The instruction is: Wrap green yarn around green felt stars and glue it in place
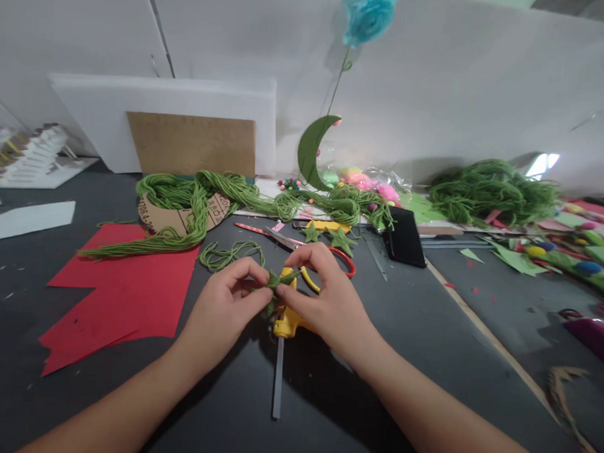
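Both hands pinch a small green yarn-covered star in front of me. My left hand is closed on its left side, thumb and forefinger together. From the right, my right hand grips it between thumb and fingertips. Under the hands lies a yellow glue gun with a glue stick protruding towards me. Scissors with red and yellow handles rest just behind my right hand. Two more green stars sit beyond them. A loose loop of green yarn lies behind my left hand.
Red paper sheets lie at left, partly beneath a green yarn hank with cardboard. A black phone is at right, near a green yarn pile. At the wall stand a green crescent and a brown board.
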### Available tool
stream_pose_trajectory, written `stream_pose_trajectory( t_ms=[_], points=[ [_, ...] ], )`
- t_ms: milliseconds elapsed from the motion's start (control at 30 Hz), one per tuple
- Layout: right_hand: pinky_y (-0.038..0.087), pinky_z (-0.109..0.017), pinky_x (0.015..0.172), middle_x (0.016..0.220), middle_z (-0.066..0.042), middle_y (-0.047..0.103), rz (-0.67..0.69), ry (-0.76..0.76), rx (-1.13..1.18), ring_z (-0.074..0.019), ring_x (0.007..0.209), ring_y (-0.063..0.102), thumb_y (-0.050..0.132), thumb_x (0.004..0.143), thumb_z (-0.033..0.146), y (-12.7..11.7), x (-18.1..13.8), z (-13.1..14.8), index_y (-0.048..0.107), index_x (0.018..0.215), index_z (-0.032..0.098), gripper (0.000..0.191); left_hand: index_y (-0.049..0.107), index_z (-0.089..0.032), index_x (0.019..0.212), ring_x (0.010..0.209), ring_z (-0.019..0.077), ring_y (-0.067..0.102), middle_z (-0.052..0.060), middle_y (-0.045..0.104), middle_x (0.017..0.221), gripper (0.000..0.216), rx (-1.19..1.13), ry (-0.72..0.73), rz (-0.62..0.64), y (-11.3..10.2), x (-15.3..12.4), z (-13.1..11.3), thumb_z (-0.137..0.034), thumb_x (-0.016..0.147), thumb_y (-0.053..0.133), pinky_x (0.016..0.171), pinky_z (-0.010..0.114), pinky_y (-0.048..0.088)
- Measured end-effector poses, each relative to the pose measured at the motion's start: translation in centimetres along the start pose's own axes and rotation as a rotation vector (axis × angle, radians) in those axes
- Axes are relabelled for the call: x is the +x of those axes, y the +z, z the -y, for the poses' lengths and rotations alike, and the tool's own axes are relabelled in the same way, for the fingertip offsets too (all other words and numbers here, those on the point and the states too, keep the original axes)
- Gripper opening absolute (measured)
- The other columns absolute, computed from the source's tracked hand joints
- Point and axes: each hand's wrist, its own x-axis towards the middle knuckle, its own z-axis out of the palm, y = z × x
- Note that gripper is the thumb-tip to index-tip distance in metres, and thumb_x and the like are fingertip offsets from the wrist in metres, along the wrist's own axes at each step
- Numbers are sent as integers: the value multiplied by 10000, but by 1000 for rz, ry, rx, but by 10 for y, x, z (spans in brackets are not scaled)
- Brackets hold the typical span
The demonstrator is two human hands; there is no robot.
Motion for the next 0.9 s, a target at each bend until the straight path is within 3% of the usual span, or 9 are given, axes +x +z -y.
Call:
stream_pose_trajectory(
  t_ms=[133,200,333,500,567,733,900],
  points=[
    [411,-256,594,723,17,557,237,394,538,-116,622,540,618,652,209,-2,4,-1,510,804,189,188,540,-180,666,671,105,484,-32,502,708,70,-161,-33,63,-3,0,2,-165,675,607,630,201,412],
    [402,-235,554,610,40,538,311,490,698,-98,542,525,607,654,207,-3,4,0,497,749,185,147,554,-178,678,675,110,498,-23,511,719,39,-240,-83,122,-5,0,3,-171,686,591,627,208,431],
    [381,-208,538,580,42,540,312,478,665,-86,538,514,608,623,175,-3,3,2,502,706,176,135,560,-164,642,646,106,508,-17,504,674,108,-316,-163,190,-6,1,1,-224,730,541,606,211,457],
    [366,-201,523,599,47,509,280,389,434,-81,542,475,574,621,138,-2,2,5,521,704,178,107,558,-159,653,565,105,538,-36,522,606,87,-188,-203,195,-3,4,2,-221,665,619,568,228,466],
    [384,-210,561,675,31,518,257,336,389,-91,605,481,569,611,121,-3,2,6,528,720,178,130,548,-161,633,537,107,546,-43,519,589,80,-154,-210,179,-2,4,2,-202,655,613,562,239,472],
    [410,-229,610,754,8,515,218,323,622,-105,667,498,532,672,201,-6,3,3,532,834,183,163,534,-167,619,528,102,540,-47,506,580,89,-94,-147,87,-3,4,1,-201,678,591,543,224,460],
    [419,-252,678,797,0,532,112,290,457,-118,731,515,578,658,198,-2,4,2,521,860,181,211,532,-178,663,523,103,562,-55,518,606,106,-80,-79,11,-5,6,2,-247,701,602,557,223,442]
  ],
)
